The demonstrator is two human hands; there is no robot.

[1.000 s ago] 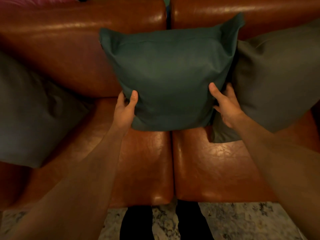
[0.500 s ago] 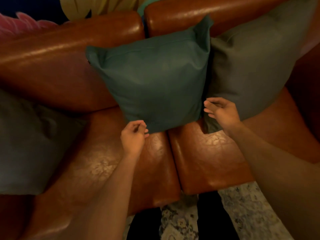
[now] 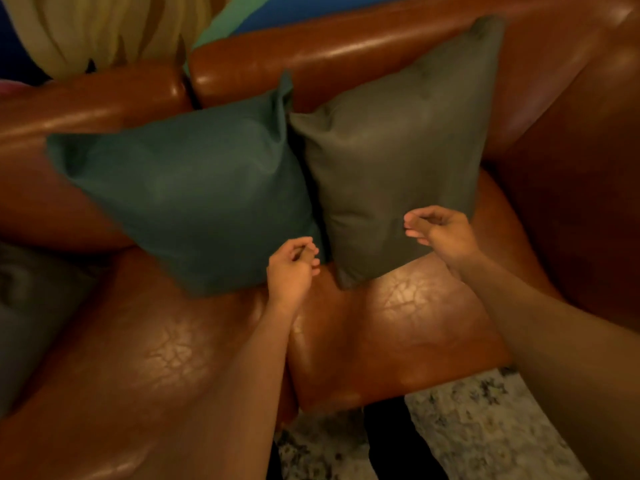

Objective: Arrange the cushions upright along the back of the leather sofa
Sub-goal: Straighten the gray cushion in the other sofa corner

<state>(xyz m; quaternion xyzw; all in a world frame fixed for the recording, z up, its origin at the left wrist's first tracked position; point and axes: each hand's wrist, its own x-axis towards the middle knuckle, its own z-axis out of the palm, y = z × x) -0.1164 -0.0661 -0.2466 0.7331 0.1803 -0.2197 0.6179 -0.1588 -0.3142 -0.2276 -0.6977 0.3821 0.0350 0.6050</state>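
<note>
A teal cushion [image 3: 194,192] stands upright against the back of the brown leather sofa [image 3: 346,53]. Right beside it, touching its right edge, leans an olive-grey cushion [image 3: 391,161], also upright. A third grey cushion [image 3: 31,313] lies at the far left, partly cut off by the frame. My left hand [image 3: 292,268] hovers just in front of the teal cushion's lower right corner, fingers loosely curled, holding nothing. In front of the olive-grey cushion's lower edge, my right hand [image 3: 441,232] is loosely curled too and empty.
The sofa's right armrest [image 3: 571,202] rises close beside the olive-grey cushion. A patterned rug [image 3: 467,427] lies on the floor before the seat, with my dark-clad legs [image 3: 391,441] against the front edge. Bright painted shapes [image 3: 97,26] show behind the backrest.
Both hands let go of the teal cushion and drew back and to the right. The view swung right, so the olive-grey cushion now sits near the centre.
</note>
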